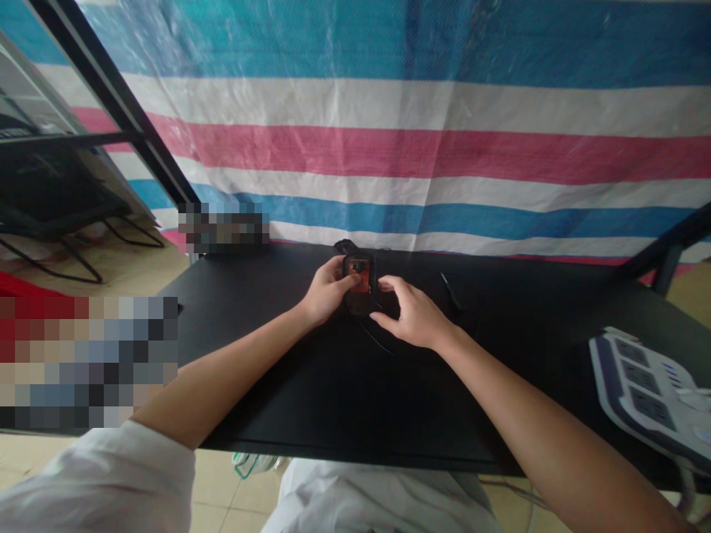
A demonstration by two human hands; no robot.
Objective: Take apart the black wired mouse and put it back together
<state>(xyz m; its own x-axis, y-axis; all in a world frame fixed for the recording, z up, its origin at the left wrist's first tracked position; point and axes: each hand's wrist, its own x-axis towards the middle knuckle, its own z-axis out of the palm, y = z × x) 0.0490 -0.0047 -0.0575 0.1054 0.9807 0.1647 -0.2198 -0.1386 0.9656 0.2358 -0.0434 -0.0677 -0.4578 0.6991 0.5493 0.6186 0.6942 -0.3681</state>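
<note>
Left hand (327, 291) gripping small black-orange device (358, 283); right hand (408, 314) half-open, just beside device; black table (333, 400) beneath device; power strip (638, 389) well right of device.

No text can be read. On black object (360, 292), orange panel (358, 274) is seen; small marks are shown there, but too small for reading. On white power strip (633, 377), no letters are made out, only small blue marks. Pixelated patches (89, 363) are blurred; nothing is readable.
</note>
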